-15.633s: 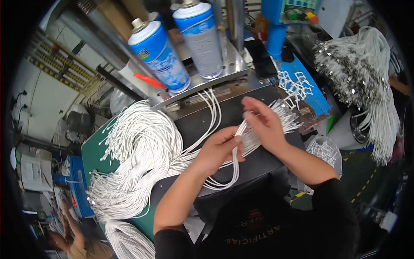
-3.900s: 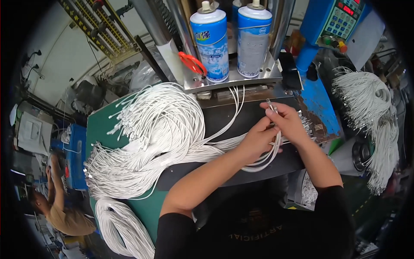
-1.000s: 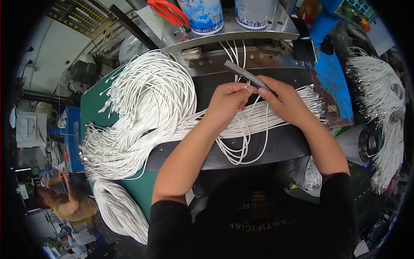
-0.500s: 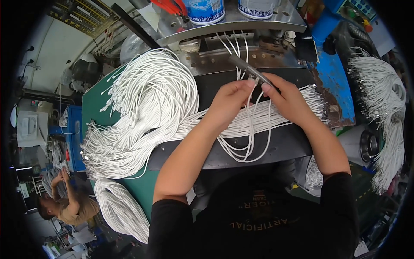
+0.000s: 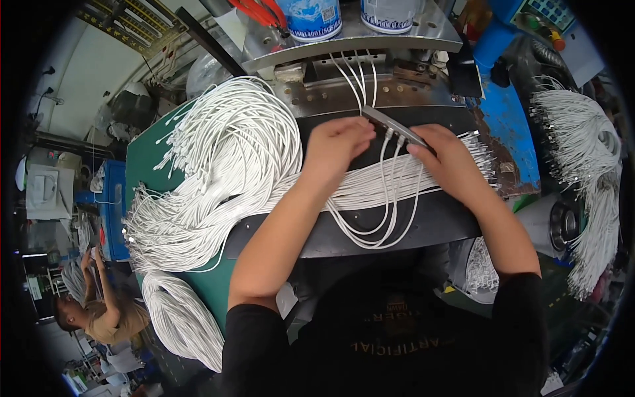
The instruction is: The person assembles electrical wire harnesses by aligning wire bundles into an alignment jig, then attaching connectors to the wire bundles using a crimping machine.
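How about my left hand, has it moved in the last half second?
Yes. Judged against the fixed metal plate under the two cans, your left hand has shifted a little to the left.

what lies where on the bench (image 5: pixel 140 162)

at the far side, a plate (image 5: pixel 433 36) bears a left can (image 5: pixel 311 18) and a right can (image 5: pixel 387 14); from beneath its front edge, thin strands (image 5: pixel 375 81) run toward a bar (image 5: pixel 390 124); the right hand (image 5: pixel 450 159) is at the bar's right end, the left hand (image 5: pixel 336 149) just beside its left; before the bar, cable loops (image 5: pixel 377 245) hang toward the mat (image 5: pixel 297 238)'s near edge; across the mat, behind those loops, lies a cable bundle (image 5: pixel 360 192); left of the left hand lies a large coil (image 5: pixel 231 126); nearer the person, at lower left, a hank (image 5: pixel 182 317); right of the bench, a hanging bunch (image 5: pixel 582 139).
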Demonstrator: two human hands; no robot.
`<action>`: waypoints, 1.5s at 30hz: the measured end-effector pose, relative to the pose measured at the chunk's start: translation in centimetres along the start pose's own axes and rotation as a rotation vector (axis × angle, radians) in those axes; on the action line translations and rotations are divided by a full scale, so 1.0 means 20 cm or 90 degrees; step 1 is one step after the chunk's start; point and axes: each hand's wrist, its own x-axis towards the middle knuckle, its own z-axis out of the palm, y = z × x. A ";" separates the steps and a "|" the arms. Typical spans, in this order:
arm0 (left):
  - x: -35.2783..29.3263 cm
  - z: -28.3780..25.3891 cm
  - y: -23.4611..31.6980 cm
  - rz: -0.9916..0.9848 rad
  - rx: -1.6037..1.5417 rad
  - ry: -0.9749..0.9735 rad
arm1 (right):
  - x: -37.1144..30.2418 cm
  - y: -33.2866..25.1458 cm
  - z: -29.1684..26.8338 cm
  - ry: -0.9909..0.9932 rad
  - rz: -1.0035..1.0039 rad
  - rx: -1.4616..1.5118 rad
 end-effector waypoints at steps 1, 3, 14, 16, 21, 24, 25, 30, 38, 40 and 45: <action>0.01 0.03 0.04 0.054 0.022 0.049 | -0.04 0.07 0.01 0.059 -0.059 -0.040; 0.06 0.06 0.10 0.164 0.067 0.163 | -0.06 0.19 0.05 0.168 -0.186 -0.114; 0.21 0.03 0.17 -0.037 0.013 0.085 | 0.75 0.04 -0.13 0.181 -0.018 -0.262; 0.33 0.02 0.28 -0.052 -0.064 0.034 | 1.05 0.16 -0.18 0.295 -0.095 -0.363; 0.49 -0.06 0.41 0.036 -0.158 -0.032 | 1.14 0.08 -0.19 0.335 -0.080 -0.170; 0.44 -0.08 0.42 0.044 -0.115 -0.028 | 1.12 0.08 -0.22 0.187 0.054 -0.328; 0.38 -0.06 0.41 -0.012 -0.106 -0.033 | 1.07 0.11 -0.20 0.171 0.146 -0.136; -0.02 -0.11 0.34 -0.142 -0.076 -0.054 | 0.75 -0.08 -0.06 0.151 0.070 0.036; -0.30 -0.33 0.32 0.241 0.062 0.118 | 0.63 -0.02 0.03 0.315 -0.284 -0.245; -0.29 -0.32 0.29 0.174 0.295 0.188 | 0.71 0.04 0.06 0.236 -0.235 -0.114; -0.27 -0.21 0.31 0.619 1.105 0.054 | 0.68 0.09 -0.03 0.217 -0.079 0.442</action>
